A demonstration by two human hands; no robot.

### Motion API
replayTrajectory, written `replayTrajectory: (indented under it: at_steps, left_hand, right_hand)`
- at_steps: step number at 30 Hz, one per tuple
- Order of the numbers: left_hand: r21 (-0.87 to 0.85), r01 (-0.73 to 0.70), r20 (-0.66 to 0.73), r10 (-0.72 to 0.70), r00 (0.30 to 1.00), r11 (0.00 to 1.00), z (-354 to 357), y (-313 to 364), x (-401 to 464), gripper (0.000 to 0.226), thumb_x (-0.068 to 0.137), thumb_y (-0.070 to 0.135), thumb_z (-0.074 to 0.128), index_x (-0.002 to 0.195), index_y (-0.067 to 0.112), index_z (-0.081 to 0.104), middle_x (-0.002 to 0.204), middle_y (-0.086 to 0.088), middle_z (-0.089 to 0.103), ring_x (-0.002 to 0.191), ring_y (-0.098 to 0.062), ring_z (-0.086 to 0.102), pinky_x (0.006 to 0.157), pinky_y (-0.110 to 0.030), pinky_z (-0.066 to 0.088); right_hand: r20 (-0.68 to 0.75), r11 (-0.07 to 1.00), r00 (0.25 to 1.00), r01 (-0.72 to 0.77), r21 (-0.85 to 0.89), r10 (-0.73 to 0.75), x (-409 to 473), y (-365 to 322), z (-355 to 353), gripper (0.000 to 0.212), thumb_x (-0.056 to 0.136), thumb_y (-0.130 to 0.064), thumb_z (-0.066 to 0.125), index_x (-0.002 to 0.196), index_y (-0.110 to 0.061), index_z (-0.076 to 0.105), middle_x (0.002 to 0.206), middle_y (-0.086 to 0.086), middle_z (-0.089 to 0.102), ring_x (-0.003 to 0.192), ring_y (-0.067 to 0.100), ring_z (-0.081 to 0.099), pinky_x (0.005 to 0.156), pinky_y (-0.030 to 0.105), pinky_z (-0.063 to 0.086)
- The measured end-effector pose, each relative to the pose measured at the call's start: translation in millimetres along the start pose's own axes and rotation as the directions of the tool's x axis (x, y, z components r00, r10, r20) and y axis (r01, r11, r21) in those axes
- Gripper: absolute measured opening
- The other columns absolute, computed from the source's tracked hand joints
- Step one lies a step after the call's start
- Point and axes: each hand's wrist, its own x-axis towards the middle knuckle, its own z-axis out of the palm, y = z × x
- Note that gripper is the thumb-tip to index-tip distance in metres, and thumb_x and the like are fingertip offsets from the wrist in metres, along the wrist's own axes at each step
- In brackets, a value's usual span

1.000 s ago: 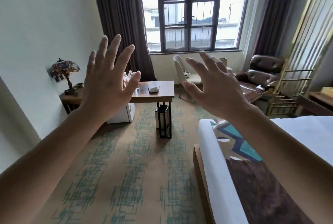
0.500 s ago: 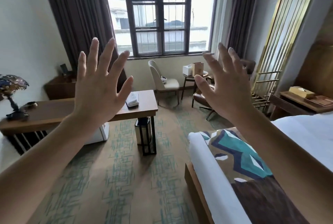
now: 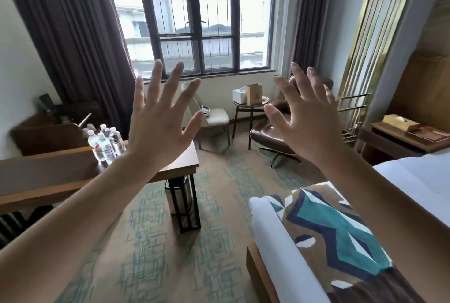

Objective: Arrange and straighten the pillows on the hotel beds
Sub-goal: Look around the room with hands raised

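Both hands are up in front of me, fingers spread wide, holding nothing: my left hand (image 3: pixel 160 129) over the desk (image 3: pixel 175 166), my right hand (image 3: pixel 309 127) before the leather lounge chair (image 3: pixel 270 132). I see no pillows from here; only the foot of the bed (image 3: pixel 280 249) shows at near right, white sheet with a patterned teal and brown runner (image 3: pixel 341 232) across it. Four water bottles (image 3: pixel 106 142) stand on the desk at left. A small round table (image 3: pixel 250 104) sits under the window (image 3: pixel 194 17), far side.
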Motion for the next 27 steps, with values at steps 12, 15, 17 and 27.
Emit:
replayTrajectory:
  at_steps: [12, 15, 17, 27]
  left_hand:
    - [0.086, 0.043, -0.054, -0.038, 0.998, 0.995, 105, -51, 129, 0.063, 0.105, 0.06, 0.022, 0.159, 0.029, 0.033, 0.174, -0.006, 0.013, 0.16, -0.039, 0.003, 0.126, -0.067, 0.008]
    - [0.069, 0.045, -0.055, -0.042, 0.998, 0.997, 138, -60, 150, 0.061, 0.106, 0.057, 0.027, 0.159, 0.029, 0.034, 0.174, -0.006, 0.014, 0.16, -0.039, 0.004, 0.126, -0.067, 0.009]
    - [0.073, 0.025, -0.052, -0.022, 0.998, 0.997, 163, -66, 163, 0.06, 0.106, 0.056, 0.029, 0.159, 0.029, 0.034, 0.174, -0.006, 0.015, 0.16, -0.039, 0.005, 0.125, -0.068, 0.01]
    - [-0.035, -0.059, -0.147, 0.053, 0.988, 0.998, 307, -132, 254, 0.056, 0.107, 0.053, 0.037, 0.155, 0.026, 0.044, 0.171, -0.008, 0.023, 0.159, -0.041, 0.012, 0.124, -0.069, 0.012]
  right_hand:
    - [-0.001, 0.997, 1.0, 0.018, 0.08, -0.018, 140, 44, 116, 0.079, 0.098, -0.074, 0.02, 0.163, -0.032, 0.01, 0.171, 0.002, 0.013, 0.157, 0.031, 0.015, 0.123, 0.063, 0.015]
    - [0.007, 0.998, 1.0, -0.005, 0.066, 0.005, 166, 54, 141, 0.079, 0.096, -0.075, 0.02, 0.163, -0.033, 0.015, 0.171, 0.003, 0.013, 0.157, 0.032, 0.014, 0.122, 0.062, 0.015]
    - [0.018, 0.998, 1.0, -0.019, 0.06, 0.018, 182, 58, 162, 0.078, 0.096, -0.076, 0.02, 0.162, -0.035, 0.017, 0.171, 0.004, 0.014, 0.157, 0.034, 0.014, 0.122, 0.064, 0.016]
    - [0.079, 0.993, 0.99, -0.111, -0.029, 0.113, 279, 53, 270, 0.076, 0.097, -0.077, 0.021, 0.161, -0.036, 0.017, 0.172, 0.005, 0.009, 0.158, 0.033, 0.009, 0.12, 0.066, 0.016]
